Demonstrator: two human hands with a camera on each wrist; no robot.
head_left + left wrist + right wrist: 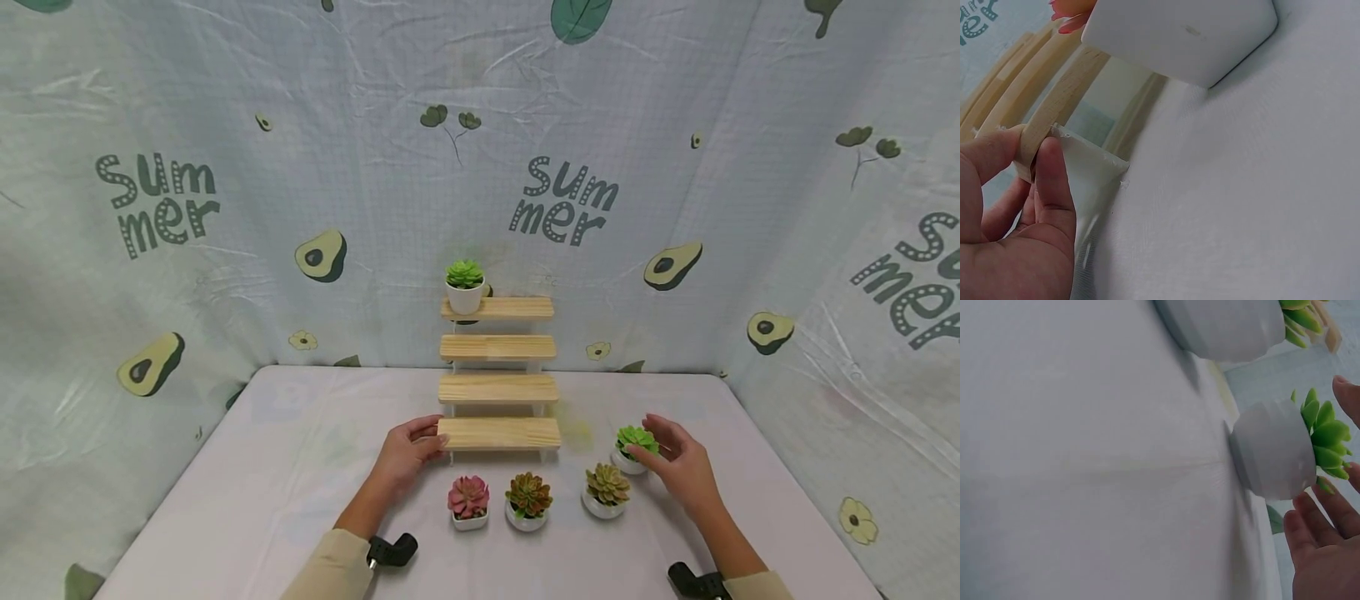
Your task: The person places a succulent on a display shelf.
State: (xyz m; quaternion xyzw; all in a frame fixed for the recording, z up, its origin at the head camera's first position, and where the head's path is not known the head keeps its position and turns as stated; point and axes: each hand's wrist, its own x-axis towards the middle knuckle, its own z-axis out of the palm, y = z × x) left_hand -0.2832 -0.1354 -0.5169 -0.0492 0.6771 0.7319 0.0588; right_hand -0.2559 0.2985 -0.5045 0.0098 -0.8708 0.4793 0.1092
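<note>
A wooden tiered stand (498, 433) rises at the table's middle. My left hand (405, 454) pinches the left end of its lowest shelf between thumb and fingers, plainly seen in the left wrist view. At the right, a bright green potted succulent (636, 440) sits in a round white pot (1275, 450) on the table. My right hand (678, 460) is spread around this plant, with thumb and fingers apart at its sides. Whether the fingertips touch the pot I cannot tell. Another green succulent (465, 285) stands at the left of the top shelf.
Before the stand are a pink succulent (468, 500) in a squarish white pot, a brownish-red succulent (528, 502) and a yellow-green succulent (606, 492), close to the right hand's plant. A printed sheet (390, 208) hangs behind the white table (247, 500).
</note>
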